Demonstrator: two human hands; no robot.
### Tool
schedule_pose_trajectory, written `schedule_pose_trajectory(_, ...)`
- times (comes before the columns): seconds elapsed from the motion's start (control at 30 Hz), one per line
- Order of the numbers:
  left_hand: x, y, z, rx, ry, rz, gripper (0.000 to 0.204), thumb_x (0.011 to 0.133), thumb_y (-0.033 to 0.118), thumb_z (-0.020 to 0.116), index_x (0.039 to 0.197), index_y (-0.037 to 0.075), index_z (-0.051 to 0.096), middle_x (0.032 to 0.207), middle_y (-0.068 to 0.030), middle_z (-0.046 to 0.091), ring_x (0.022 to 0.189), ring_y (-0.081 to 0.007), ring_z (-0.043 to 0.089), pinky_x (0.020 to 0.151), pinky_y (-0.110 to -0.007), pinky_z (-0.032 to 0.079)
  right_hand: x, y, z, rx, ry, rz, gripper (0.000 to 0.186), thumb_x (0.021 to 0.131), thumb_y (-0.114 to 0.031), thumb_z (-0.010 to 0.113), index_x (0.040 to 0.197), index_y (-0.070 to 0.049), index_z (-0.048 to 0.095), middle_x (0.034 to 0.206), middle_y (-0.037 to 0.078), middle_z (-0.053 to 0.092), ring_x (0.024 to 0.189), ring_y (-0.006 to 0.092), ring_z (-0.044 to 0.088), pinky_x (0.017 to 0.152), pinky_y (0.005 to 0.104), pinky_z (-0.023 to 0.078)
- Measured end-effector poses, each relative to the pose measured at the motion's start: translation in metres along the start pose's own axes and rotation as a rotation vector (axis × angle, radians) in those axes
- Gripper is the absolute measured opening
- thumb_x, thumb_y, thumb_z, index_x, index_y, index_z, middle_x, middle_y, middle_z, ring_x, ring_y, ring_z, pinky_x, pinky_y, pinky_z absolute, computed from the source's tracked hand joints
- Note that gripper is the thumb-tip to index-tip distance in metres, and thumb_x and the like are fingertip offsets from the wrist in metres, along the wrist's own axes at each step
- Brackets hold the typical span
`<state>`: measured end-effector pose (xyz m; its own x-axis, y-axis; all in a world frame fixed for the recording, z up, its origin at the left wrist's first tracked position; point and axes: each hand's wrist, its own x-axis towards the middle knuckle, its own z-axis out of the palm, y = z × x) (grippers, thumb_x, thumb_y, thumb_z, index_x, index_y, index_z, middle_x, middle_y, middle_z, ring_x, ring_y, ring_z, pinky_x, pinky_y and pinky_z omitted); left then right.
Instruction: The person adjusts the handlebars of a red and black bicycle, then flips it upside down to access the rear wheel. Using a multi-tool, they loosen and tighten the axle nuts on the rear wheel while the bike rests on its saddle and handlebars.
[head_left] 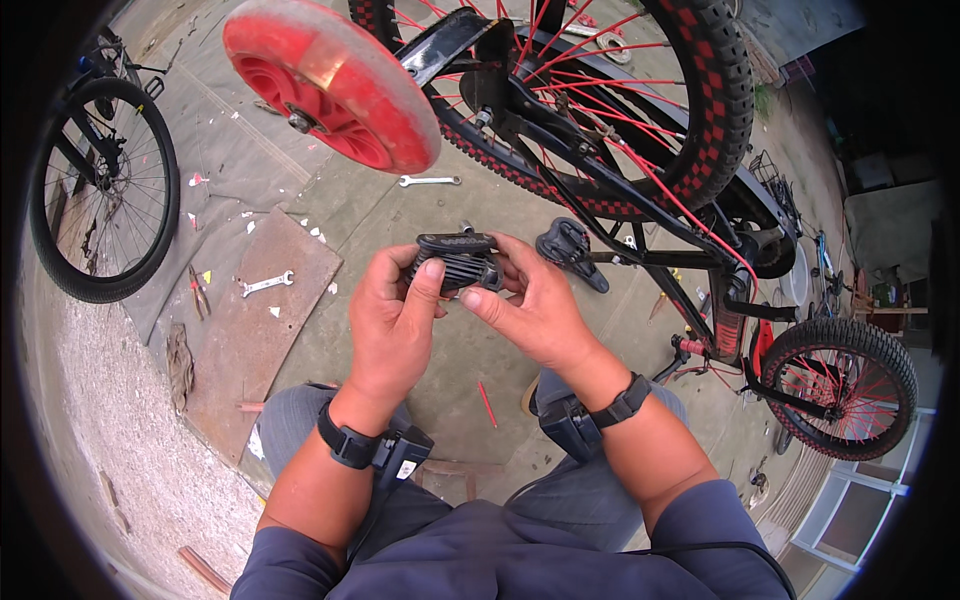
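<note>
Between both hands, above my knees, is a black ribbed bicycle pedal (458, 264) with a short metal stub at its far side. My left hand (398, 300) grips its left end, the thumb lying over the ribs. At the other end, my right hand (525, 300) holds it with thumb and curled fingers. Parts of the pedal and several fingertips are hidden. Just beyond my right hand, a black part (568, 252) with a rounded end and a narrower arm lies on the ground cloth, apart from my fingers.
A black bicycle frame (650, 265) with red-spoked wheels lies ahead and right; its red training wheel (330, 85) juts up at the far left. Wrenches (430, 181) (268, 284), pliers (199, 292) and a red stick (488, 405) lie about. Another bicycle (108, 190) stands far left.
</note>
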<state>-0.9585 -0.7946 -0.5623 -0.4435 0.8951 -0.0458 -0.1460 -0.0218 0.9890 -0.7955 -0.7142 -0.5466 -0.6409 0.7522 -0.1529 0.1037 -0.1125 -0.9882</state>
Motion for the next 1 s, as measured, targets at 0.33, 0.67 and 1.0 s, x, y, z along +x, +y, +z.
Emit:
schedule_pose_trajectory(0.33, 0.008, 0.005, -0.008, -0.289, 0.004, -0.217, 0.031, 0.107, 0.028, 0.063, 0.119, 0.000, 0.060, 0.097, -0.0083, 0.071, 0.071, -0.0094, 0.065, 0.054, -0.020, 0.044, -0.005, -0.011, -0.014, 0.150, -0.033, 0.117, 0.058, 0.098, -0.016, 0.051, 0.150, 0.009, 0.043, 0.137, 0.020, 0.061, 0.114, 0.0316, 0.071, 0.089, 0.0385, 0.060)
schedule_pose_trajectory(0.67, 0.008, 0.008, -0.007, -0.579, -0.055, -0.398, 0.031, 0.106, 0.031, 0.064, 0.117, 0.003, 0.056, 0.093, -0.0102, 0.070, 0.057, -0.0086, 0.055, 0.045, -0.020, 0.036, -0.003, -0.004, -0.021, 0.172, 0.004, 0.170, 0.060, 0.097, -0.019, 0.057, 0.150, 0.006, 0.045, 0.138, 0.021, 0.060, 0.122, 0.0335, 0.067, 0.090, 0.0398, 0.060)
schedule_pose_trajectory(1.0, 0.004, 0.007, -0.006, -0.490, -0.124, -0.485, 0.027, 0.108, 0.028, 0.061, 0.116, 0.003, 0.055, 0.090, -0.0053, 0.065, 0.055, -0.0093, 0.056, 0.045, -0.022, 0.036, 0.001, -0.018, -0.026, -0.444, -0.033, -0.431, 0.036, 0.083, -0.005, 0.081, 0.118, -0.009, 0.076, 0.129, 0.015, 0.067, 0.119, 0.0288, 0.065, 0.096, 0.0381, 0.055)
